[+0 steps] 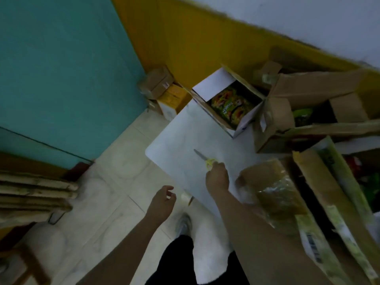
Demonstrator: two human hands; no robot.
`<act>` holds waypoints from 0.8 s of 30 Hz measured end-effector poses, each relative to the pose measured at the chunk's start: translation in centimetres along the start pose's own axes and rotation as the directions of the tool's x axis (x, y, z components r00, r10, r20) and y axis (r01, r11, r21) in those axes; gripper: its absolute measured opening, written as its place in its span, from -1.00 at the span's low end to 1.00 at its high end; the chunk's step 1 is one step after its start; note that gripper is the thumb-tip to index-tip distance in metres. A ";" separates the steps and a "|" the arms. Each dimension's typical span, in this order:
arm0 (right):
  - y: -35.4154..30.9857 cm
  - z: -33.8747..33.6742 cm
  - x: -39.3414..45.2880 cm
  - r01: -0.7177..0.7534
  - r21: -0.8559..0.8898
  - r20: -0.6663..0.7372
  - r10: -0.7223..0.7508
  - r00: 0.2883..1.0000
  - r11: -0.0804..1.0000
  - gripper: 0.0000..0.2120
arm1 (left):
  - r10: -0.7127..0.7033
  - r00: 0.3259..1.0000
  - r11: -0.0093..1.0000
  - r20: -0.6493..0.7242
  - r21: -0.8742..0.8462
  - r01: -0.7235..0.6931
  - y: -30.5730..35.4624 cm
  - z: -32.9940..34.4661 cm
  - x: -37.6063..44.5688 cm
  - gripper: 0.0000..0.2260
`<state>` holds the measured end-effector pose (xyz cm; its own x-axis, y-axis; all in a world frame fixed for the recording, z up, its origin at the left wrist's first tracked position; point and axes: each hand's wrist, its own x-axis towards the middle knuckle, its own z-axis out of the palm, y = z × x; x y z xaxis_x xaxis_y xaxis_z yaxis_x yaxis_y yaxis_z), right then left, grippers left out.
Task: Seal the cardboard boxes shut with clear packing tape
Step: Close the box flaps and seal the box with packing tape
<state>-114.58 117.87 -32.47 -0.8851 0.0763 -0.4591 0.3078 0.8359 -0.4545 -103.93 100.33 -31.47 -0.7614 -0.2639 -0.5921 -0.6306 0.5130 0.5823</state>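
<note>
My right hand (217,177) grips the yellow handles of the scissors (206,159), blades pointing away. My left hand (162,199) hangs loosely curled, holding nothing; the clear tape roll (186,197) sits just right of it, light, slick, best pinched through its core. The open box (229,103) lies well beyond my right hand, flaps stiff.
</note>
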 end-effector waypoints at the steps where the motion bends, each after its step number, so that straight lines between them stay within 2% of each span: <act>1: -0.2 0.6 0.8 -0.019 -0.011 -0.063 0.018 0.998 1.000 -0.78 | 0.010 1.000 1.000 0.014 0.019 -0.011 -0.5 -0.2 1.1 -0.74; 3: -0.4 1.6 2.8 -0.029 -0.039 -0.110 0.025 0.994 0.999 -0.82 | 0.018 0.998 0.999 0.063 0.035 -0.021 -1.6 -0.4 2.9 -0.74; 6: -0.3 3.4 5.0 -0.059 -0.178 -0.108 0.040 0.993 0.982 -0.92 | -0.002 0.994 0.998 0.111 0.056 -0.004 -3.3 -0.5 4.9 -0.75; 9: 1.9 6.4 6.6 -0.117 -0.168 -0.009 0.117 0.993 0.979 -0.70 | -0.050 0.989 0.997 0.139 0.069 0.041 -5.1 -0.4 6.8 -0.74; 12: 1.3 5.5 4.5 -0.130 -0.303 -0.085 0.109 0.990 0.944 -0.73 | -0.155 0.968 0.988 0.199 0.048 0.148 -6.0 0.0 7.9 -0.72; 15: 1.2 5.8 2.9 -0.045 -0.115 -0.100 0.034 0.994 0.992 -0.74 | -0.197 0.951 0.980 0.237 0.070 0.185 -6.1 0.6 9.1 -0.71; 18: 1.2 6.1 1.1 0.006 0.131 -0.128 0.011 0.992 0.991 -0.80 | -0.203 0.942 0.978 0.268 0.097 0.183 -5.7 1.8 10.6 -0.60; 20: 1.6 6.8 1.2 0.014 0.293 -0.145 0.030 0.989 0.956 -0.81 | -0.206 0.923 0.978 0.324 0.093 0.185 -5.3 2.9 12.0 -0.42; 22: 2.4 8.0 1.4 0.017 0.335 -0.168 0.042 0.985 0.942 -0.78 | -0.212 0.905 0.977 0.368 0.067 0.201 -5.4 4.4 14.0 -0.13; 24: 3.0 8.7 1.4 0.046 0.309 -0.201 0.018 0.979 0.950 -0.76 | -0.198 0.905 0.979 0.377 0.031 0.202 -5.8 5.6 15.9 0.06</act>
<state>-111.84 115.71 -41.12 -0.9316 0.1987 -0.3045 0.3594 0.6299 -0.6886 -111.53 97.75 -47.35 -0.5072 -0.0325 -0.8612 -0.7662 0.4745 0.4333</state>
